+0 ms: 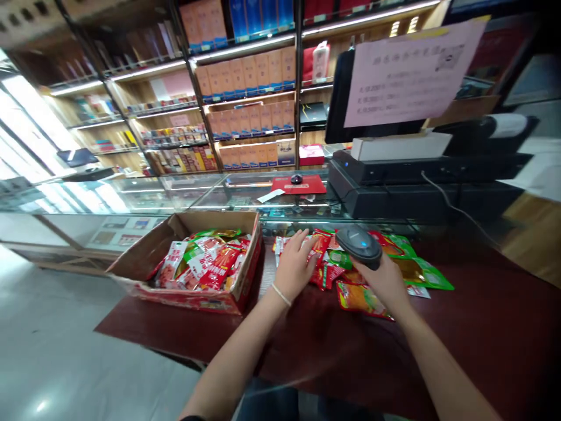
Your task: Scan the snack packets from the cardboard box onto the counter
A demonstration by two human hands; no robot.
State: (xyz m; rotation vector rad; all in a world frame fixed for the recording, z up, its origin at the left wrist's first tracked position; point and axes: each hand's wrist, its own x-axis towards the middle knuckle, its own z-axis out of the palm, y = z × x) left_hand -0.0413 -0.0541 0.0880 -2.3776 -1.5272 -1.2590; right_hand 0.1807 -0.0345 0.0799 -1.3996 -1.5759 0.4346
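In the head view my right hand point(385, 280) is wrapped round the handle of a dark barcode scanner point(359, 244), whose top carries a small blue light. The scanner's head is over a pile of snack packets point(324, 275), mostly red, with some green. My left hand point(295, 263) lies palm down on the left end of this pile, fingers stretched out, and covers part of the packets. An orange and red packet point(359, 297) lies just below the scanner, and a green-edged packet point(433, 273) is at the pile's right end. Left of my hand stands an open cardboard box point(193, 299) with more snack packets point(205, 260).
Behind the dark red table point(307, 351) runs a glass counter point(175, 196) with a red mat point(304, 184) and a mouse point(296, 179). A monitor with a pink paper sign point(407, 76) stands above a black cash drawer point(394, 199). Stocked shelves line the back wall.
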